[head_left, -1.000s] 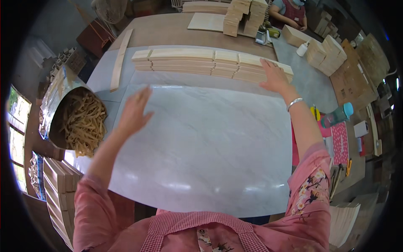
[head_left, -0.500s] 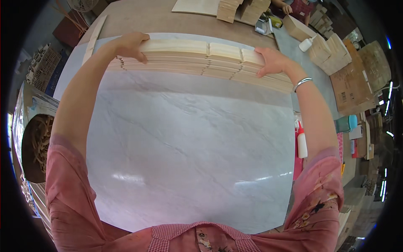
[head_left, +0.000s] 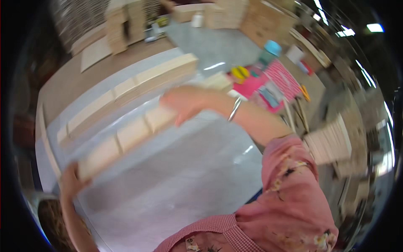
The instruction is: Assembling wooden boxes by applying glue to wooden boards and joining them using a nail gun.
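Observation:
Between my two hands runs a row of pale wooden strips point(head_left: 128, 133), slanting across the white marbled board and divided by crosswise gaps. My left hand point(head_left: 72, 182) is closed on its near-left end, thumb along the near side. Over the row's right part, my right hand point(head_left: 184, 103) grips from above, fingers blurred by motion. Beyond the right wrist more pale wood point(head_left: 218, 82) shows. Behind this row, a second stack of wooden strips point(head_left: 126, 89) lies roughly parallel, with a narrow bare band between them. The undersides of the held strips are hidden.
The marbled board point(head_left: 168, 176) has a thin strip of wood point(head_left: 49, 140) at its left edge. Right of it lie a pink cloth point(head_left: 249, 86), yellow tape point(head_left: 240, 74) and a blue-lidded jar point(head_left: 269, 52). Wooden stacks point(head_left: 117, 25), a white bottle point(head_left: 197, 19) and a carton point(head_left: 266, 23) stand farther back.
My view has swung to the right. The held row now lies nearer me, apart from a stack behind it. My left hand has come down and nearer; both hands stay on the strips.

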{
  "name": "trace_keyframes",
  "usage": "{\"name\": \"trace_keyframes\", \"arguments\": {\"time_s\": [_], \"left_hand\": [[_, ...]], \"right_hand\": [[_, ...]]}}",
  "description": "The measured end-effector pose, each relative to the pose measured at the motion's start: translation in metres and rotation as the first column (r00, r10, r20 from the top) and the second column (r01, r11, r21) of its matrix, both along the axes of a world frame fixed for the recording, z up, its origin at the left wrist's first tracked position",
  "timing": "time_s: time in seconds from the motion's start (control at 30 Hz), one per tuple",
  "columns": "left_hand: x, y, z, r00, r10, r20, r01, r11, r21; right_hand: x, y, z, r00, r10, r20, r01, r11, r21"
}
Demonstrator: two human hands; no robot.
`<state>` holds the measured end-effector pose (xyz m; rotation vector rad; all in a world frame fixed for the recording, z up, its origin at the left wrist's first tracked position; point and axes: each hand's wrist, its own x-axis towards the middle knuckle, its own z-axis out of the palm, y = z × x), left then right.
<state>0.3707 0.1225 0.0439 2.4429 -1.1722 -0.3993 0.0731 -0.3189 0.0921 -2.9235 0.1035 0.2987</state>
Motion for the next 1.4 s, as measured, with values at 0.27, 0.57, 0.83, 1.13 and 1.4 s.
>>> {"name": "trace_keyframes", "arguments": {"time_s": [0.27,0.57,0.83,1.13,1.4], "left_hand": [[-0.119,0.025,-0.02,0.95,-0.154,0.273,0.159,0.987,0.005],[-0.184,0.077,-0.013,0.996,-0.076,0.044,0.064,0.972,0.227],[-0.159,0.055,-0.062,0.922,-0.032,0.385,0.081,0.99,-0.111],[-0.231,0.13,-0.07,0.955,-0.159,0.252,0.188,0.977,-0.097],[-0.196,0.109,-0.081,0.928,0.011,0.371,0.066,0.979,-0.194]], "right_hand": [[-0.1,0.061,-0.092,0.978,-0.021,0.205,0.03,0.999,-0.043],[-0.192,0.111,-0.094,0.981,-0.036,0.189,0.037,0.999,0.002],[-0.171,0.101,-0.116,0.904,-0.132,0.407,0.164,0.985,-0.044],[-0.267,0.156,-0.114,0.936,-0.093,0.34,0.076,0.995,0.062],[-0.23,0.133,-0.119,0.856,-0.185,0.483,0.166,0.983,0.082]]}}
